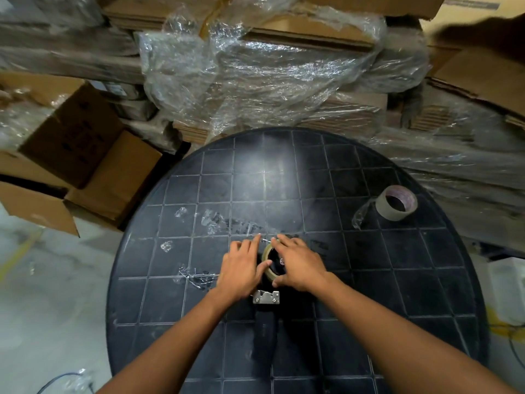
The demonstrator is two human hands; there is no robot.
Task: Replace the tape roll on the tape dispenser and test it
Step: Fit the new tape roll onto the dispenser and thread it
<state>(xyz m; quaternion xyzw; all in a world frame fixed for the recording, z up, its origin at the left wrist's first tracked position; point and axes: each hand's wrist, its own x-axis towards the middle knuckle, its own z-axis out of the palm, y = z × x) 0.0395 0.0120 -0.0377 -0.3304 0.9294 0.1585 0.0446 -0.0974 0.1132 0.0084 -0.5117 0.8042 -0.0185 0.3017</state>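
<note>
A black hand-held tape dispenser [265, 328] lies on the round black table [369, 294], handle toward me, its metal cutter plate [266, 297] showing. A tape roll [268, 253] sits in the dispenser between my hands. My left hand [241, 268] grips the roll's left side, thumb on its rim. My right hand [298, 264] covers the roll's right side, fingers reaching over its far edge. A thin strip of clear tape shows between my fingertips. A second roll [397, 203] with a loose tail of clear tape lies at the table's right.
Scraps of stuck tape [224, 223] mark the tabletop ahead of my hands. Cardboard boxes [85, 166] stand left of the table. Flat cardboard stacks under plastic wrap [255, 78] rise behind it. A white container [508, 288] sits at the right edge.
</note>
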